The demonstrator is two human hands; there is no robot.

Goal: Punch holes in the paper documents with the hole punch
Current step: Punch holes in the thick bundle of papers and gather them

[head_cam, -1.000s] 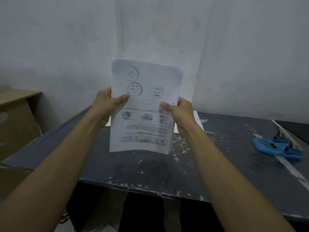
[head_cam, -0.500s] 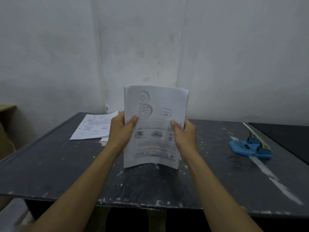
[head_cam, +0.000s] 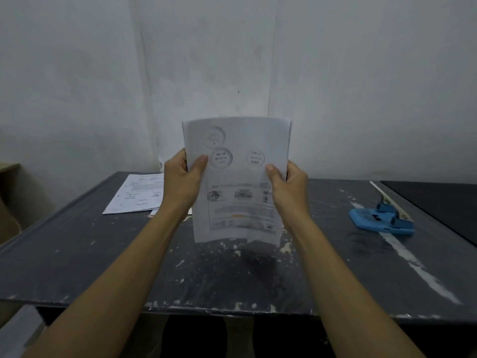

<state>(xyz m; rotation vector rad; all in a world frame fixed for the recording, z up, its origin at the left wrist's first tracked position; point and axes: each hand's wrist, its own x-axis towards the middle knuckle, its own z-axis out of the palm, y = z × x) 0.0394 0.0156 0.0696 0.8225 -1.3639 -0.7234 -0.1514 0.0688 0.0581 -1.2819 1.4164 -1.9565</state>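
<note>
I hold a thin stack of printed paper documents (head_cam: 237,182) upright over the middle of the dark table (head_cam: 77,254). The top page shows round stamps and printed text. My left hand (head_cam: 182,182) grips the stack's left edge, thumb on the front. My right hand (head_cam: 287,184) grips the right edge the same way. The stack's bottom edge stands at or just above the tabletop. A blue hole punch (head_cam: 382,218) with a pale lever lies on the table far to the right, apart from both hands.
More printed sheets (head_cam: 136,193) lie flat at the table's back left. A white wall stands close behind the table. A brown piece of furniture (head_cam: 10,202) sits at the left. A black surface (head_cam: 438,202) adjoins the table on the right.
The view has swung up and back, so more of the table shows. The stack sits lower, close to the tabletop, still held by both hands.
</note>
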